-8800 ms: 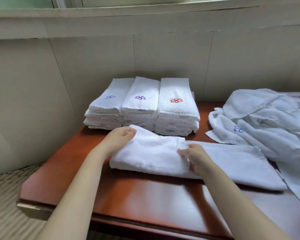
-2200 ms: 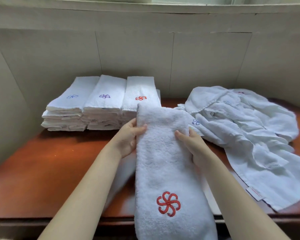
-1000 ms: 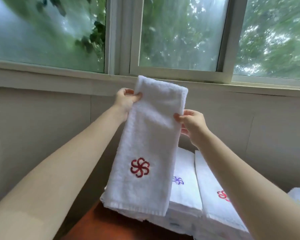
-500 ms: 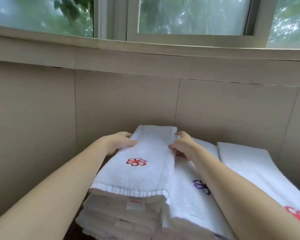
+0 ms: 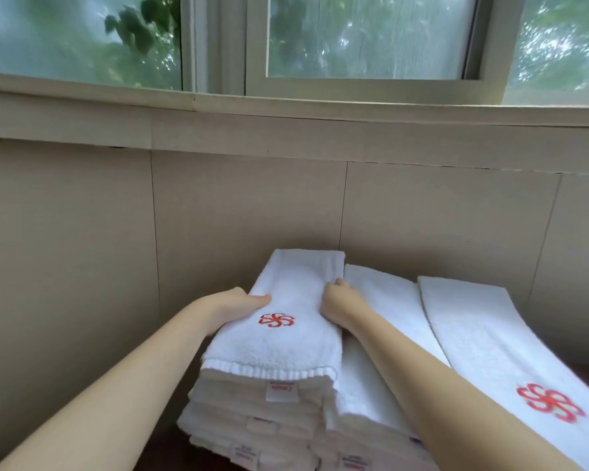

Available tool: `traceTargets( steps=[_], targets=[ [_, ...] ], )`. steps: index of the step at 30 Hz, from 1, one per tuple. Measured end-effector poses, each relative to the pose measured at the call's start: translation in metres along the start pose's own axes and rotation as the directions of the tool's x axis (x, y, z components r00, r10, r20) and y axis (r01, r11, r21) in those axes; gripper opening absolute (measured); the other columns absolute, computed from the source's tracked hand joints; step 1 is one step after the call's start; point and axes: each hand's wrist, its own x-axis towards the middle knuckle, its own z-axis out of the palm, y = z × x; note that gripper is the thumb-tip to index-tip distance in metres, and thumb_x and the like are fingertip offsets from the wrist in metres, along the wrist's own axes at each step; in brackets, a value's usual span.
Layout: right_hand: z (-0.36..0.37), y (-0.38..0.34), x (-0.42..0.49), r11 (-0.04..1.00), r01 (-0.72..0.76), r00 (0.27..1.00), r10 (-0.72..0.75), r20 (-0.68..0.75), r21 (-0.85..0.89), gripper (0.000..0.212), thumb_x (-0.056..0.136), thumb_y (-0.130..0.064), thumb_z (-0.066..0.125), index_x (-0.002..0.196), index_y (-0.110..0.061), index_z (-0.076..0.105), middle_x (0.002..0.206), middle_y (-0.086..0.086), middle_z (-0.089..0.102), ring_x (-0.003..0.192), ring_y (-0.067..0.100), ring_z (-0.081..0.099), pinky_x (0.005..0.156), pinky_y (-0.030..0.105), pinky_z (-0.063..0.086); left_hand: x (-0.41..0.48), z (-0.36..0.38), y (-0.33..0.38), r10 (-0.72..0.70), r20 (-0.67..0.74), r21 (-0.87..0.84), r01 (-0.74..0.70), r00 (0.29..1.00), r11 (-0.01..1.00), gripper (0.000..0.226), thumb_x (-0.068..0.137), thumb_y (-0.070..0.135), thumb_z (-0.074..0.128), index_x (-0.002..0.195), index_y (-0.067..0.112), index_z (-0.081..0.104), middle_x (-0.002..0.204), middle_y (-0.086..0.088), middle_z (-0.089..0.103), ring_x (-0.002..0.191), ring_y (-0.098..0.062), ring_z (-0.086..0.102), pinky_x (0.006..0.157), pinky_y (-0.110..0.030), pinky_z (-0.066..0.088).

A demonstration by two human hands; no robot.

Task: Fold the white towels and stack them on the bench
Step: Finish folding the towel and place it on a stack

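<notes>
Down it has come: the folded towel (image 5: pixel 279 331) that hung in the air against the window 1.0 s ago now lies flat on top of the left stack (image 5: pixel 252 419), red pinwheel logo facing up. Nearest us, that stack shows its layered edges and small white labels, with a ribbed hem running across the front of the top towel. Left hand (image 5: pixel 233 305) sits on the towel's left edge, thumb laid over the top surface, the rest of the fingers tucked down the side and hidden. Right hand (image 5: pixel 340 302) is against the right edge, fingers curled in where this towel meets the middle stack (image 5: pixel 381 351); whether it pinches the cloth or only presses, I cannot tell. Right forearm crosses over that middle stack. Just beside it, the right stack (image 5: pixel 490 355) shows another red logo. Behind all 3 stacks stand the beige wall panels (image 5: pixel 245 212), then the window (image 5: pixel 364 35) with blurred green leaves outside.
</notes>
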Motion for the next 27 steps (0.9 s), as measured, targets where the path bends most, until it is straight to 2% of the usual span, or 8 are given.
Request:
traceTargets(
  steps=[5,7,9,10,13,15,21,27],
  targets=[
    [-0.002,-0.006,-0.065,0.996,0.091,0.984,-0.092,0.15,0.009,0.046,0.101,-0.028,0.021,0.135,0.0,0.034,0.144,0.019,0.03,0.132,0.03,0.035,0.109,0.046,0.02,-0.043,0.005,-0.01,-0.081,-0.077,0.109,0.089,0.994,0.99,0.082,0.087,0.061,0.05,0.146,0.009,0.027,0.142,-0.008,0.045,0.123,-0.025,0.049,0.1,-0.034,0.042],
    [-0.007,-0.009,-0.096,0.992,0.121,0.974,-0.114,0.197,-0.021,0.052,0.102,-0.033,0.017,0.142,-0.002,0.027,0.153,0.02,0.019,0.139,0.029,0.027,0.113,0.047,0.014,-0.064,0.012,-0.01,-0.1,-0.121,0.159,0.119,0.988,0.98,0.086,0.089,0.063,0.045,0.15,0.01,0.016,0.149,-0.007,0.035,0.125,-0.024,0.044,0.085,-0.028,0.043],
    [-0.014,-0.013,-0.124,0.988,0.148,0.966,-0.136,0.221,-0.036,0.058,0.101,-0.038,0.017,0.148,-0.004,0.017,0.158,0.014,0.009,0.144,0.025,0.019,0.115,0.049,0.01,-0.086,0.022,-0.009,-0.106,-0.165,0.145,0.131,0.981,0.981,0.083,0.09,0.062,0.042,0.148,0.009,0.015,0.135,-0.009,0.047,0.104,-0.022,0.053,0.065,-0.026,0.044],
    [-0.017,-0.014,-0.138,0.987,0.155,0.963,-0.142,0.231,-0.04,0.061,0.101,-0.041,0.018,0.15,-0.005,0.011,0.159,0.01,0.006,0.145,0.023,0.016,0.115,0.049,0.008,-0.097,0.027,-0.008,-0.097,-0.201,0.169,0.132,0.975,0.977,0.082,0.09,0.062,0.041,0.147,0.009,0.017,0.127,-0.011,0.052,0.099,-0.024,0.057,0.065,-0.029,0.047],
    [-0.027,-0.014,-0.175,0.965,0.23,0.941,-0.188,0.282,-0.124,0.068,0.101,-0.039,0.029,0.151,-0.006,-0.002,0.16,0.005,-0.003,0.147,0.022,0.004,0.117,0.05,0.005,-0.129,0.044,-0.007,-0.038,-0.33,0.389,0.173,0.943,0.905,0.076,0.09,0.062,0.038,0.145,0.013,0.022,0.141,-0.013,0.036,0.126,-0.032,0.042,0.098,-0.039,0.041],
    [-0.035,-0.008,-0.198,0.949,0.27,0.927,-0.21,0.311,-0.163,0.07,0.1,-0.032,0.036,0.151,-0.008,-0.005,0.16,0.003,-0.005,0.147,0.022,-0.001,0.117,0.049,0.006,-0.152,0.058,-0.003,0.042,-0.345,0.535,0.16,0.938,0.829,0.071,0.09,0.06,0.039,0.145,0.018,0.023,0.145,-0.01,0.027,0.131,-0.031,0.032,0.102,-0.042,0.034],
    [-0.056,0.049,-0.267,0.969,0.228,0.939,-0.193,0.285,-0.093,0.07,0.098,-0.035,0.041,0.153,-0.016,0.0,0.16,0.001,-0.006,0.147,0.022,0.001,0.118,0.046,0.011,-0.222,0.115,0.023,0.209,-0.116,0.742,-0.055,0.971,0.668,0.071,0.095,0.042,0.046,0.151,0.018,0.009,0.158,-0.012,-0.002,0.145,-0.034,0.003,0.114,-0.051,0.016],
    [-0.055,0.159,-0.359,1.0,0.03,0.999,-0.029,0.041,-0.007,0.057,0.097,-0.035,0.043,0.149,-0.025,0.023,0.159,-0.002,0.012,0.145,0.015,0.015,0.116,0.039,0.017,-0.272,0.203,0.052,0.316,0.092,0.71,-0.285,0.944,0.644,0.065,0.094,0.037,0.048,0.149,0.018,0.019,0.158,-0.013,0.0,0.144,-0.032,0.008,0.114,-0.048,0.02]
  ],
)
